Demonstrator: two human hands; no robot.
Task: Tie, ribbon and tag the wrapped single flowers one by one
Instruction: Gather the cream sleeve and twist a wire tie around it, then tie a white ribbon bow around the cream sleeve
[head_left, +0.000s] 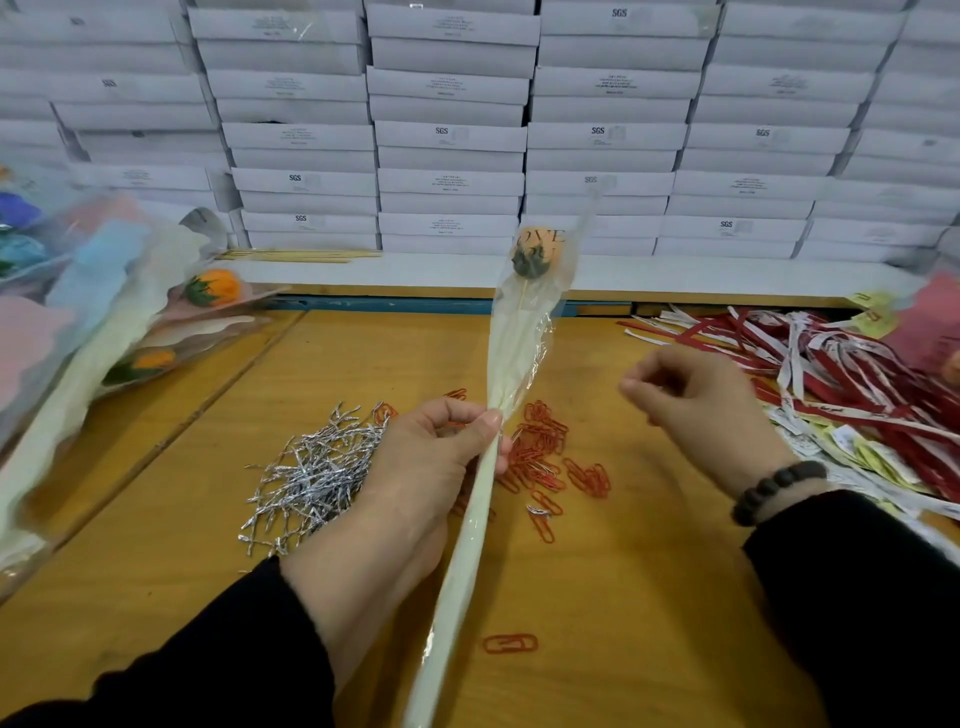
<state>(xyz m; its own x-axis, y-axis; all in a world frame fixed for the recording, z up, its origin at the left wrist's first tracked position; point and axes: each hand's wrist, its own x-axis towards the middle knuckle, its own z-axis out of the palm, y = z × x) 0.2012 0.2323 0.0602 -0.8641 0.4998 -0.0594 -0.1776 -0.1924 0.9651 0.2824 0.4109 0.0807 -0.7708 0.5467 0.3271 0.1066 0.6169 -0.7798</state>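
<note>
While gripping: wrapped flower (524, 332) standing tilted in left hand (415, 467), thumb and fingers pinching the gathered neck, likely keeping the sleeve bunched for tying.
Reaching: right hand (696, 400) hovering beside the sleeve, fingers loosely curled, pinching nothing discernible.
Lying under the left fingers: silver twist ties (311, 473), red paper clips (545, 452), kept handy.
Waiting beyond the right fingers: ribbons and tags (831, 364).
Resting well left: other wrapped flowers (130, 312).
</note>
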